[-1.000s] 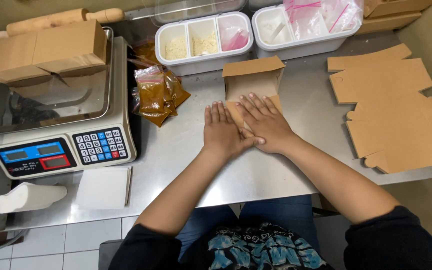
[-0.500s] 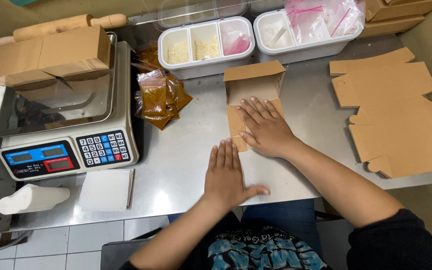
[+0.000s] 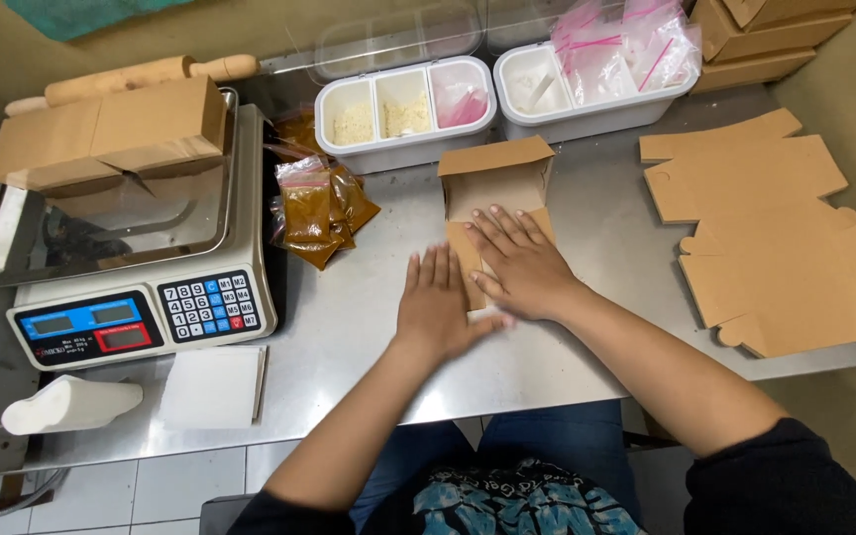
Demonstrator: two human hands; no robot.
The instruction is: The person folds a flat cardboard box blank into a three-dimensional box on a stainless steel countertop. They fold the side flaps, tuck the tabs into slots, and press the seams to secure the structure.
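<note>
A brown cardboard box blank [image 3: 495,181] lies partly folded on the steel table [image 3: 369,307], its far flaps standing up. My right hand [image 3: 519,265] presses flat on its near panel, fingers spread. My left hand [image 3: 436,305] lies flat beside it on the left, fingers together, its thumb against the blank's near edge. Neither hand grips anything.
A weighing scale [image 3: 126,248] with two folded boxes [image 3: 111,131] on its pan stands at left. Spice packets [image 3: 317,206] lie beside it. Two white compartment tubs [image 3: 403,111] sit at the back. Flat box blanks [image 3: 775,238] are stacked at right. A white pad [image 3: 212,386] lies near the front edge.
My left hand drew back from the box toward me, then slid up again beside the blank's left edge. My right hand stayed pressed on the cardboard.
</note>
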